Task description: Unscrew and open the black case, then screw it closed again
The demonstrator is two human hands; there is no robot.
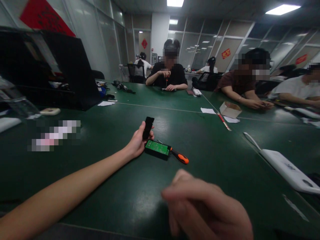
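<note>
My left hand [136, 142] is closed around a flat black rectangular cover [149, 125], which it holds tilted up off the table. Touching or just beside its lower fingers is a black case [157, 154] with a green circuit board [158, 146] exposed in its top. A screwdriver [183, 158] with an orange and black handle lies on the table at the right end of the case, its shaft partly hidden. Close to the camera, my right hand [200, 203] is raised with its fingers curled and thumb pressed against them. Whatever they may pinch is hidden.
The green table [110, 196] has a white power bank [285, 168] with a strap at right. Farther back are a small box [230, 110] and a red strip [224, 122]. A dark open box [75, 73] stands left. Several people sit around, one person [170, 71] opposite.
</note>
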